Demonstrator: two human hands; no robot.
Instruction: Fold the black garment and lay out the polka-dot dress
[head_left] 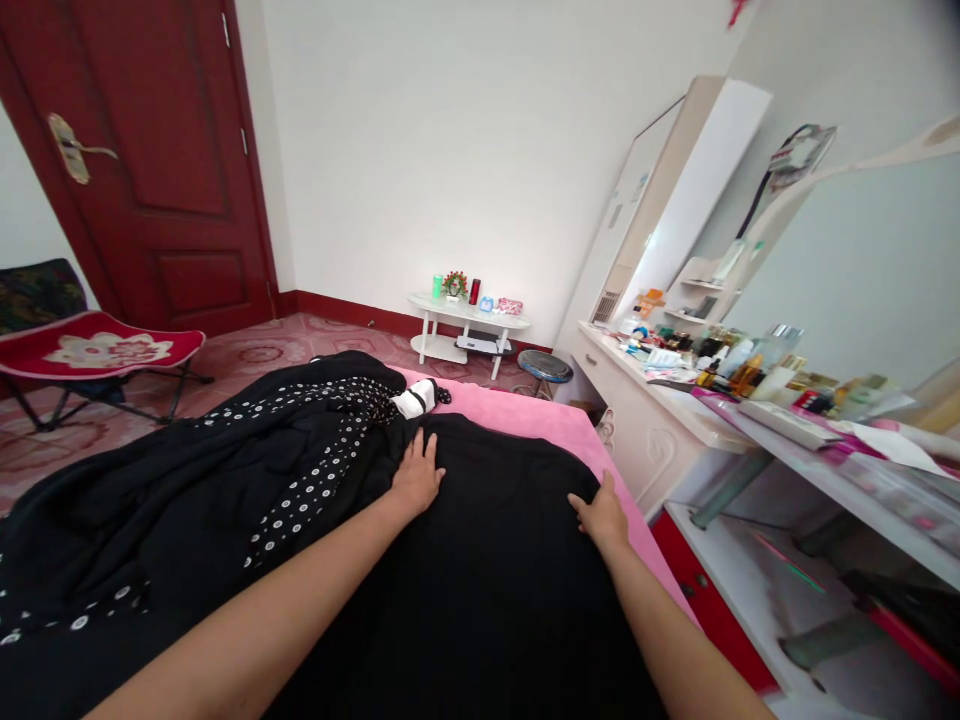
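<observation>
A plain black cloth [510, 560], perhaps a garment, is spread fairly flat over a pink-covered surface [555, 418]. My left hand [418, 474] rests on its upper left part, palm down with the fingers apart. At the cloth's right edge lies my right hand [602, 515], its thumb and forefinger spread apart and touching the fabric. To the left is a rumpled heap of black clothing [247, 470] with bands of white dots. A small white and black item [415, 399] sits at the heap's upper end, just beyond my left hand; its kind is unclear.
A dressing table [675, 400] crowded with bottles stands at the right, beside an open shelf [742, 560]. Beyond the bed are a round stool [545, 366] and a low white table [469, 312]. A red folding chair [97, 345] is at the left, near a red door [150, 150].
</observation>
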